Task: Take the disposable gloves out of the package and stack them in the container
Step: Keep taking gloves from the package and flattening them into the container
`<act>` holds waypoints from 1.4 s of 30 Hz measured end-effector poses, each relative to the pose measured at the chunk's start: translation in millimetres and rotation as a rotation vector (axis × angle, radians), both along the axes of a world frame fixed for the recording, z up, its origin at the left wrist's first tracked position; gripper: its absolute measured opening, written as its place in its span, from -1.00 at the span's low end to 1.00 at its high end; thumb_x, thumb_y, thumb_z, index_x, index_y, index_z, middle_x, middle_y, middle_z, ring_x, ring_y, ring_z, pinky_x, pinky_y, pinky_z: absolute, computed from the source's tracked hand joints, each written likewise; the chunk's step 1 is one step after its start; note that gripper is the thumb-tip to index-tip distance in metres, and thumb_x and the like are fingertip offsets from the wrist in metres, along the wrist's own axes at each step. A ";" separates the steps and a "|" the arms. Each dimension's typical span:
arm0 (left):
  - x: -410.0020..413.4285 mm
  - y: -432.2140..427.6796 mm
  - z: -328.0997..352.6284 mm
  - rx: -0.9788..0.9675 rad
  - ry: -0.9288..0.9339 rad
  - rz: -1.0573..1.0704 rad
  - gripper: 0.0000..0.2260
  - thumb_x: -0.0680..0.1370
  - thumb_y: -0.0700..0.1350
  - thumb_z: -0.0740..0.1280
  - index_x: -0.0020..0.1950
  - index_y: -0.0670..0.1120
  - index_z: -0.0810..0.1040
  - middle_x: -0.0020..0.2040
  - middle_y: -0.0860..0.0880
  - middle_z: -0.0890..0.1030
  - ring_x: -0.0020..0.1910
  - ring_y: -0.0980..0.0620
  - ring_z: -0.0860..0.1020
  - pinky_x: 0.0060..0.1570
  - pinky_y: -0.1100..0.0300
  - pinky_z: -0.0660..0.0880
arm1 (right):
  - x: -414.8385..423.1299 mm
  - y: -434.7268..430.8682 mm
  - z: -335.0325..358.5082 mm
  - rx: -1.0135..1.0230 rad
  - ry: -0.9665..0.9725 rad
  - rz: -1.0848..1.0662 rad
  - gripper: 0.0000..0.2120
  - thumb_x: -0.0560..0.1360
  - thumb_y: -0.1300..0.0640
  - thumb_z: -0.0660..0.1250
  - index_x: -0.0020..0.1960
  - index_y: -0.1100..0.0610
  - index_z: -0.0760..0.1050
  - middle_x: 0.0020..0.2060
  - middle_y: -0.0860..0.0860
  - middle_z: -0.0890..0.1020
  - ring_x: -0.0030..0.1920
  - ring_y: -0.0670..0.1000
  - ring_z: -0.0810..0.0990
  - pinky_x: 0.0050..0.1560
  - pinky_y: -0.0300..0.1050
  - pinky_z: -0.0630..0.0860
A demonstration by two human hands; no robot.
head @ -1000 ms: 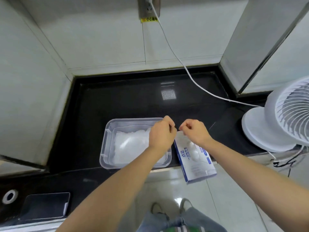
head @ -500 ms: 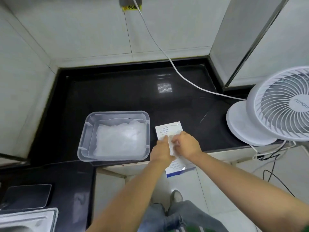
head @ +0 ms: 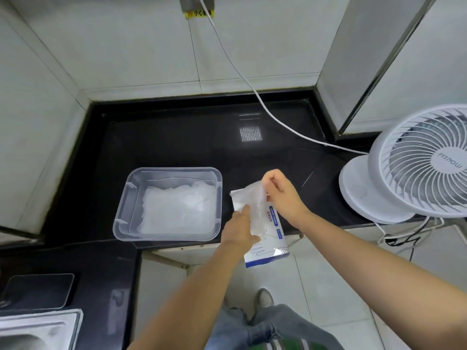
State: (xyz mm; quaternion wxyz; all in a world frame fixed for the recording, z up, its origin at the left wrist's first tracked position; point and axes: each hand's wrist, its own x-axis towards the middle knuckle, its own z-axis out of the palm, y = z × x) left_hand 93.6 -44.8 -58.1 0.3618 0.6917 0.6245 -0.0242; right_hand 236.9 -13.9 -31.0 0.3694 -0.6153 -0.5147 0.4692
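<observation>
Right fingers (head: 270, 177) pinching glove (head: 255, 205) (clear), left hand (head: 239, 232) holding package (head: 274, 239)

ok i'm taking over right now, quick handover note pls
Left hand: on the pack, grip unclear.
Right hand: fingers pinch a clear glove above the pack.
Pack overhangs the counter edge, right of the container.
Done: a stack of gloves lies in the container.
Left: lay this glove on the stack, then empty the pack; its contents are not visible.
</observation>
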 end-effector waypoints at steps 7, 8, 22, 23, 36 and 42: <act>-1.3 1.2 5.4 -0.009 -0.022 -0.031 -0.37 0.57 -0.05 0.34 0.55 -0.07 0.11 0.36 -0.10 0.38 0.26 -0.07 0.48 0.16 0.17 0.42 | 15.5 9.8 16.4 -0.121 0.363 -0.296 -0.93 0.62 0.15 0.20 0.06 0.13 0.42 -0.09 0.13 0.55 -0.31 -0.01 0.58 -0.34 -0.17 0.43; 0.0 3.2 9.4 0.008 -0.052 -0.011 -0.45 0.59 -0.09 0.29 0.54 -0.10 0.16 0.38 -0.11 0.40 0.27 -0.08 0.48 0.15 0.17 0.42 | 17.9 8.6 17.7 -0.149 0.350 -0.265 -0.90 0.61 0.18 0.22 0.10 0.17 0.43 -0.13 0.13 0.61 -0.34 -0.03 0.61 -0.32 -0.15 0.45; -23.7 57.9 74.7 -0.315 -0.916 0.846 -0.60 0.46 0.03 0.42 0.20 -0.16 0.51 0.03 -0.11 0.63 -0.03 -0.05 0.63 0.00 0.07 0.58 | -11.1 -7.3 42.7 -0.292 0.351 -0.131 -0.86 0.60 0.16 0.28 0.07 0.22 0.55 -0.21 0.10 0.59 -0.28 -0.03 0.56 -0.21 -0.15 0.48; -30.1 58.3 74.4 -0.278 -0.911 0.801 -0.71 0.50 -0.06 0.41 0.13 -0.19 0.54 -0.02 -0.11 0.63 -0.07 -0.04 0.62 0.01 0.09 0.56 | -14.5 -5.9 41.2 -0.314 0.304 -0.077 -0.85 0.60 0.12 0.28 0.04 0.19 0.55 -0.18 0.08 0.59 -0.25 -0.03 0.56 -0.18 -0.16 0.51; -127.1 57.2 66.8 0.290 -0.218 0.532 -0.78 0.58 -0.10 0.22 -0.23 -0.15 0.49 -0.38 -0.03 0.43 -0.34 0.02 0.41 -0.34 0.19 0.36 | -78.9 12.4 46.9 -0.254 0.052 0.247 -0.54 0.41 0.20 0.49 0.27 0.07 0.47 0.01 0.09 0.66 -0.04 -0.02 0.66 0.05 -0.13 0.58; -187.5 54.1 45.9 0.347 -0.184 0.509 -0.69 0.64 -0.02 0.14 -0.10 -0.23 0.50 -0.36 -0.03 0.42 -0.39 0.06 0.35 -0.34 0.16 0.31 | -107.8 28.7 38.5 -0.277 0.085 -0.075 -0.81 0.50 0.39 0.31 0.09 0.30 0.58 -0.25 0.09 0.59 -0.31 -0.03 0.55 -0.28 -0.23 0.58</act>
